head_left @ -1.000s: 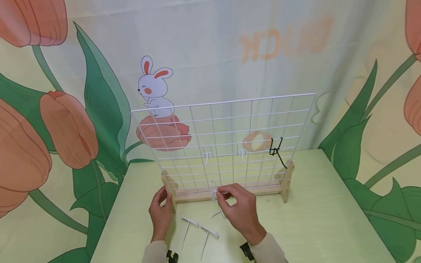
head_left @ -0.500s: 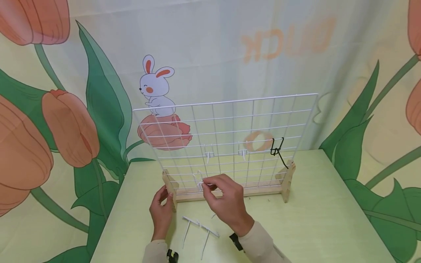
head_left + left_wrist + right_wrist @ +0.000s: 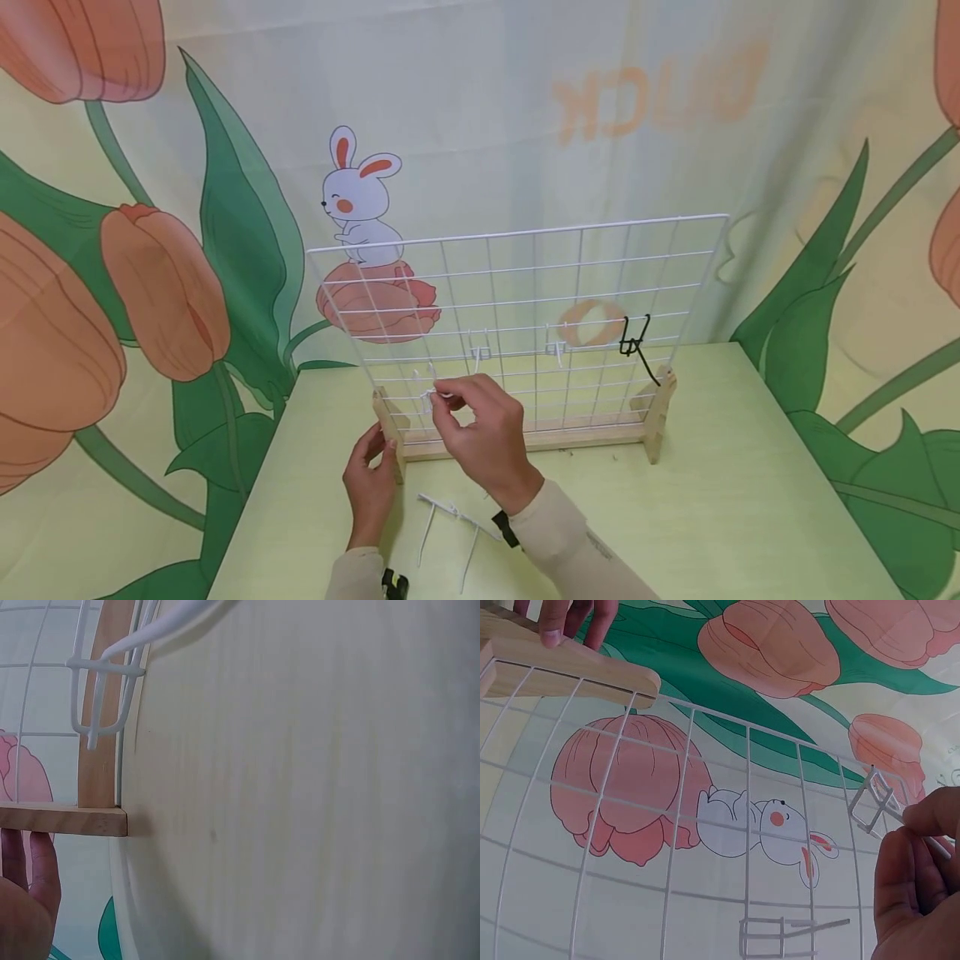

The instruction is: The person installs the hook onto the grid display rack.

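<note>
The fingers of the right hand [image 3: 483, 433] pinched a white bent-wire hook [image 3: 429, 400] in front of the lower left of the white rectangular wire grid [image 3: 525, 233]; contact with it was unclear. The fingers of the left hand [image 3: 371, 485] gripped the pale wooden foot [image 3: 388, 425] at the grid's left end, a sensible brace. Hanging it well probably called for levelling both prongs over 1 horizontal wire.

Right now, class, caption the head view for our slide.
Right hand pinches white hook near wire grid; left hand holds wooden stand.

Right hand [image 3: 921, 889] pinches white hook [image 3: 889, 810] — grid [image 3: 748, 780] behind.
</note>
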A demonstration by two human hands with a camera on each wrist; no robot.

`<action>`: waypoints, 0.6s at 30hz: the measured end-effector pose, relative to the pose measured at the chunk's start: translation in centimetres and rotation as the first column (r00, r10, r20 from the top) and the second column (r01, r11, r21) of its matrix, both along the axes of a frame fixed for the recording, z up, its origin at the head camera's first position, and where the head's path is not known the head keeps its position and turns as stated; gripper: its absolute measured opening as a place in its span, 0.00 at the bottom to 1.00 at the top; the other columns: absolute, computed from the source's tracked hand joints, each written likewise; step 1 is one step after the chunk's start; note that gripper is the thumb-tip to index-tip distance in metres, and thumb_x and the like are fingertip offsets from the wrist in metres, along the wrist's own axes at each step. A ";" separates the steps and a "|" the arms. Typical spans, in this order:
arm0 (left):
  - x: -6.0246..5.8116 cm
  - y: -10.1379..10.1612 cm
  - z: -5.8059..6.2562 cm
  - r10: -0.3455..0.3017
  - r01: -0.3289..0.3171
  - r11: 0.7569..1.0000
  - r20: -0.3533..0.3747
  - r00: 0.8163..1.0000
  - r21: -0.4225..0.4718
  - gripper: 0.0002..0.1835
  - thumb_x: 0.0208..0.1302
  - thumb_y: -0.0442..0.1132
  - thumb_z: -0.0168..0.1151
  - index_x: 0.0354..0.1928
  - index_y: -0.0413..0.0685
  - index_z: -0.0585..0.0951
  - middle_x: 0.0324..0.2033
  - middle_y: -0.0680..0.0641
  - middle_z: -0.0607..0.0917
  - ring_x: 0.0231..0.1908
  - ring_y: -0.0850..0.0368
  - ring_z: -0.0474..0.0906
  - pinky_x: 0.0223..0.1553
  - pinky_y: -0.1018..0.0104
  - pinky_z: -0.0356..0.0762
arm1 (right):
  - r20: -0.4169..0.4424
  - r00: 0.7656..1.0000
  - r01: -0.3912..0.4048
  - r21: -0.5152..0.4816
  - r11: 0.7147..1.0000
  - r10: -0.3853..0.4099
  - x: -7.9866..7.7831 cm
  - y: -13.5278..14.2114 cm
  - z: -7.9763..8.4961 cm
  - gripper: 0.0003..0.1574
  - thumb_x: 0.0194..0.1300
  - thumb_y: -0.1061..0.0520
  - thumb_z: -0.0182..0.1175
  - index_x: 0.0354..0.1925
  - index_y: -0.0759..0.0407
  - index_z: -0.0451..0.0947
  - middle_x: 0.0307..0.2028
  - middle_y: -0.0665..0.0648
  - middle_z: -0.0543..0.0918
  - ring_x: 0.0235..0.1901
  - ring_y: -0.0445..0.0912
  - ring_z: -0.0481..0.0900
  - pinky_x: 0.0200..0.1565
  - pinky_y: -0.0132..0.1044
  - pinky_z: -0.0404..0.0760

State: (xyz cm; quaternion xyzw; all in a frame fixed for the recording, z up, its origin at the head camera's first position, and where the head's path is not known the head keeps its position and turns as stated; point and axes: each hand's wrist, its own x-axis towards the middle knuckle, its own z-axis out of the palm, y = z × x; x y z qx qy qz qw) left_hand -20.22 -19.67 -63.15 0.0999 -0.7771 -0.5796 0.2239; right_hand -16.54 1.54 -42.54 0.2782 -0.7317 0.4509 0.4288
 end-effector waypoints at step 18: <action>0.5 0.4 1.1 -0.007 0.008 1.000 -0.026 1.000 0.028 0.21 0.66 0.35 0.65 0.61 0.52 0.80 0.51 0.44 0.86 0.51 0.48 0.81 0.40 0.76 0.81 | -0.025 0.990 0.139 0.021 0.990 -0.139 -2.1 -3.2 1.0 0.07 0.61 0.61 0.68 0.40 0.61 0.86 0.33 0.53 0.86 0.31 0.41 0.83 0.38 0.26 0.83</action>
